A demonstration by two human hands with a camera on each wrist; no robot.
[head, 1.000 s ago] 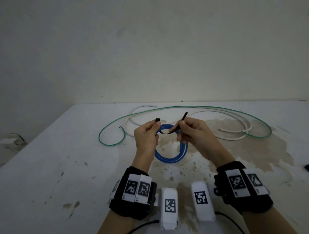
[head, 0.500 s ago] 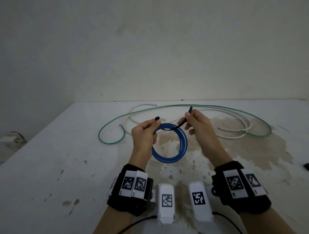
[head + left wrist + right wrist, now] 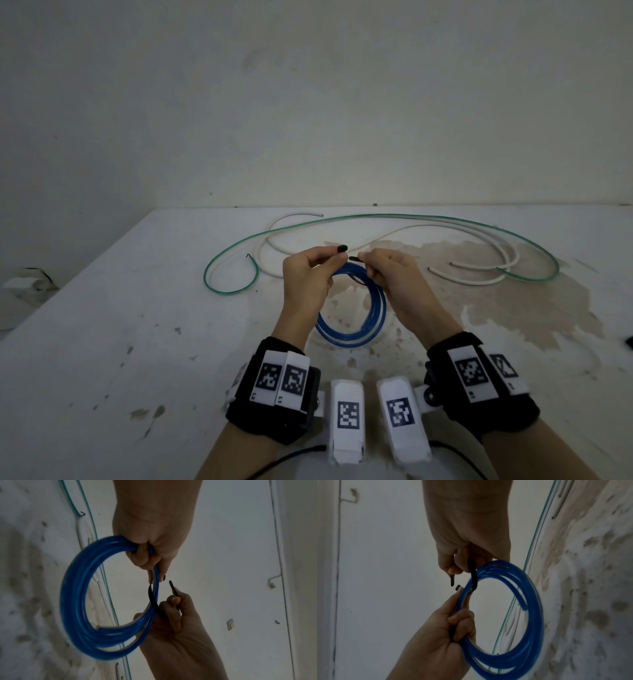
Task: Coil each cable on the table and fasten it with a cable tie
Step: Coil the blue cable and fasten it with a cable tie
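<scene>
A blue cable coil (image 3: 356, 330) hangs upright above the table, gripped at its top by my left hand (image 3: 308, 274). The same hand's thumb and forefinger pinch the head of a black cable tie (image 3: 342, 247). The cable tie (image 3: 155, 601) loops around the coil's strands. My right hand (image 3: 394, 274) pinches the tie's tail, whose pointed tip (image 3: 452, 580) sits a short gap from the head. The blue coil (image 3: 534, 601) fills the right wrist view below the right hand (image 3: 467, 547). A loose green cable (image 3: 376, 216) and a loose white cable (image 3: 479, 281) lie behind.
The white table (image 3: 137, 342) is stained brown at centre right and ends against a pale wall. Its left edge runs diagonally, with debris (image 3: 27, 281) on the floor beyond. A small dark object (image 3: 629, 342) sits at the right border.
My right hand has brought the tie's tail down and left, from raised above the coil to just beside the head in my left hand. The hands are closer together.
</scene>
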